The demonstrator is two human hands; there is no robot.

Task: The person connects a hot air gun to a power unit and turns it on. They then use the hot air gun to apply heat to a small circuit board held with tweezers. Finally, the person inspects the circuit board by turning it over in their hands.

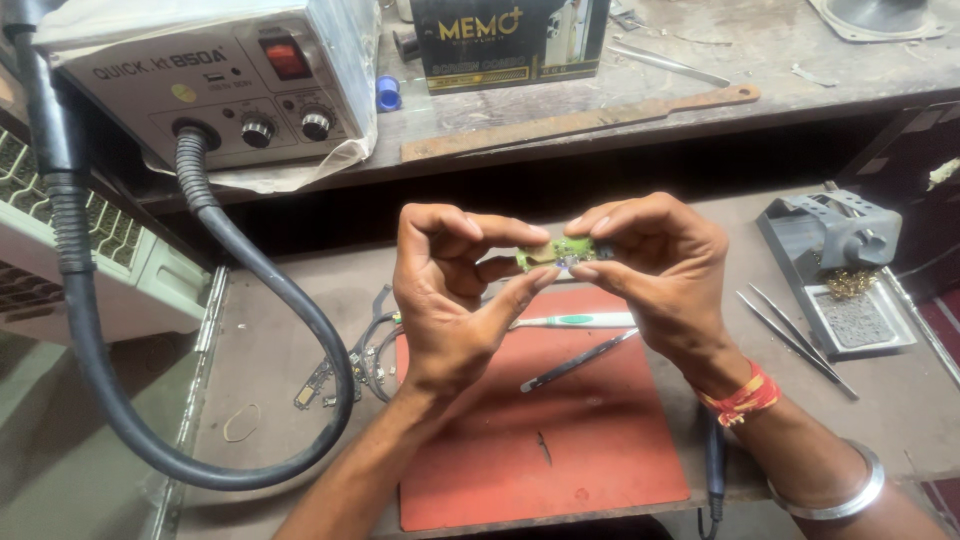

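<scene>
Fingers (530, 285) of both hands pinch small green circuit board (556, 254) above red mat (600, 440); tweezers (578, 361), toothbrush (570, 321) lie unused; board work looks unfinished.

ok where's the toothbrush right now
The toothbrush lies on the red mat, mid-frame, just below both hands, with tweezers beside it.

Circuit board (556, 254) mostly behind fingertips, prob.
</scene>
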